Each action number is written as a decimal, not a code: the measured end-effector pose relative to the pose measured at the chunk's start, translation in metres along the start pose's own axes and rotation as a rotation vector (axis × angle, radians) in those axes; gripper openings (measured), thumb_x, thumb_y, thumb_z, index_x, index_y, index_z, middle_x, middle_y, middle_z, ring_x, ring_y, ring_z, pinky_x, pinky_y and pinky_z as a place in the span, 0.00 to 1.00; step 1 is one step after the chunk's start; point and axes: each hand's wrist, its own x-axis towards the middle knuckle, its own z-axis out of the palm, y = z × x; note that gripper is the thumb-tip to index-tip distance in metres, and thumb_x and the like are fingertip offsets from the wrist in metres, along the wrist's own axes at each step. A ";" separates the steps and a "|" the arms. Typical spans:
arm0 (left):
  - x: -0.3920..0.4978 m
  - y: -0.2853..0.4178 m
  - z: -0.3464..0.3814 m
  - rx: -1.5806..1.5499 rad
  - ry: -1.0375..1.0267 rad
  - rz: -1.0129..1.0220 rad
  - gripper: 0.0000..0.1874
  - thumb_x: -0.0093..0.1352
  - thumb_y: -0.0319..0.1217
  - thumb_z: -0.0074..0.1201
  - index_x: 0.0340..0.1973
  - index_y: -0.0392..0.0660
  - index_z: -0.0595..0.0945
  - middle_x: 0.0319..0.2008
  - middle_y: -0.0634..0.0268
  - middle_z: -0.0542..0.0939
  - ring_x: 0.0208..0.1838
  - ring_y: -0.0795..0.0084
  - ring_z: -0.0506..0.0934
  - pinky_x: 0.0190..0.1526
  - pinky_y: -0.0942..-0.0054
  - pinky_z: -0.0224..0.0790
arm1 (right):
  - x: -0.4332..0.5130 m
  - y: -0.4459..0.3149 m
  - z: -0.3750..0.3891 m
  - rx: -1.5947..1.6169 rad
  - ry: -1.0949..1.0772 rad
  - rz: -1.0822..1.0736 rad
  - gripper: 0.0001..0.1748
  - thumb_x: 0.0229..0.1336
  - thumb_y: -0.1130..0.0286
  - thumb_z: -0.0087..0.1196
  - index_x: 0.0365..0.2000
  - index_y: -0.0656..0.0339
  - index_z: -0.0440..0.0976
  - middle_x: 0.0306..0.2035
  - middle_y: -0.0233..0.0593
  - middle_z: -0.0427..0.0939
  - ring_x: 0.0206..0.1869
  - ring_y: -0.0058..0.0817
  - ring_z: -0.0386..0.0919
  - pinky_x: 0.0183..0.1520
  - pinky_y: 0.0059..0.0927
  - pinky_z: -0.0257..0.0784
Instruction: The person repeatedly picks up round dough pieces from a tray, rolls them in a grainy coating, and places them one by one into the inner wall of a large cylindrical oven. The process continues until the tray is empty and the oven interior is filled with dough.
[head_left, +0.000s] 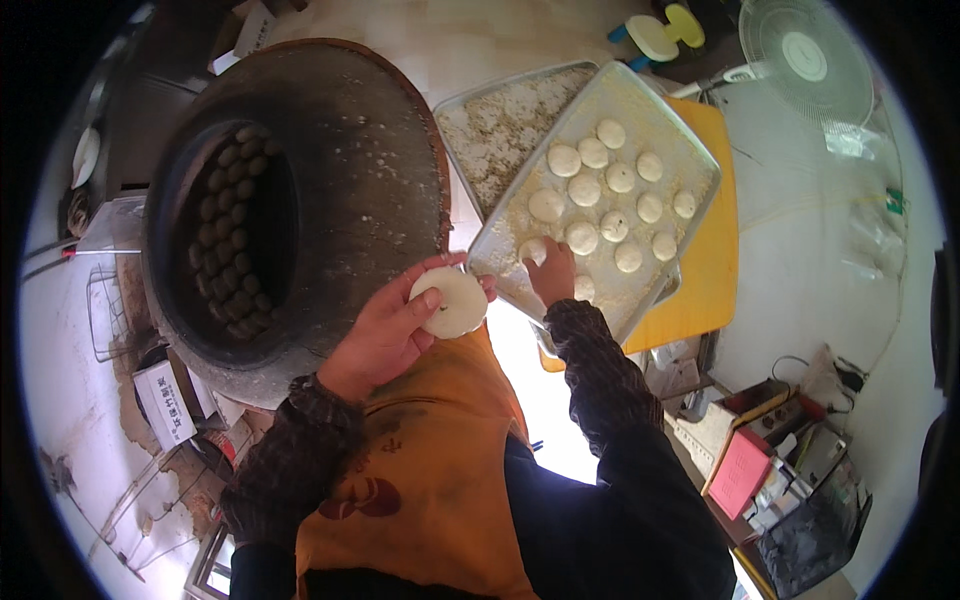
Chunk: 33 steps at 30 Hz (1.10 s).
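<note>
My left hand (394, 322) holds a flat round of pale dough (452, 304), thumb on its face, beside the rim of a large dark clay oven (360, 187). Inside the oven's round mouth, many small rounds (225, 225) cling to the wall in rows. My right hand (553, 271) has its fingers on another dough round (533, 253) near the left edge of a metal tray (694, 142); whether it grips the round is not clear. Several more dough rounds (583, 190) lie on this crumb-dusted tray.
A second metal tray (517, 120) with dark and pale crumbs lies partly under the first. Both are by a yellow tabletop (701, 285). A fan (806, 56) and a small chair (652, 37) stand beyond. Cardboard boxes (165, 405) are beside the oven; a cluttered shelf (750, 465) is at lower right.
</note>
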 end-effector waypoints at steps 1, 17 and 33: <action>-0.002 0.001 0.001 -0.006 0.097 -0.054 0.22 0.77 0.29 0.42 0.64 0.33 0.64 0.58 0.50 0.74 0.61 0.61 0.73 0.65 0.66 0.65 | 0.000 0.002 0.003 0.034 -0.028 0.030 0.27 0.47 0.62 0.66 0.46 0.67 0.76 0.49 0.55 0.75 0.52 0.51 0.72 0.55 0.46 0.69; -0.104 0.063 -0.033 0.011 0.172 0.013 0.30 0.71 0.23 0.49 0.67 0.38 0.60 0.62 0.44 0.71 0.64 0.53 0.71 0.65 0.58 0.65 | 0.005 -0.010 0.037 0.166 -0.033 0.073 0.26 0.49 0.61 0.68 0.45 0.69 0.78 0.41 0.56 0.81 0.39 0.49 0.79 0.45 0.43 0.74; -0.270 0.102 -0.157 -0.343 0.407 0.604 0.41 0.70 0.45 0.56 0.69 0.35 0.58 0.58 0.40 0.74 0.55 0.51 0.78 0.59 0.59 0.72 | -0.014 -0.383 -0.095 1.511 -0.759 0.041 0.23 0.64 0.69 0.53 0.58 0.62 0.66 0.53 0.55 0.76 0.57 0.55 0.74 0.63 0.54 0.69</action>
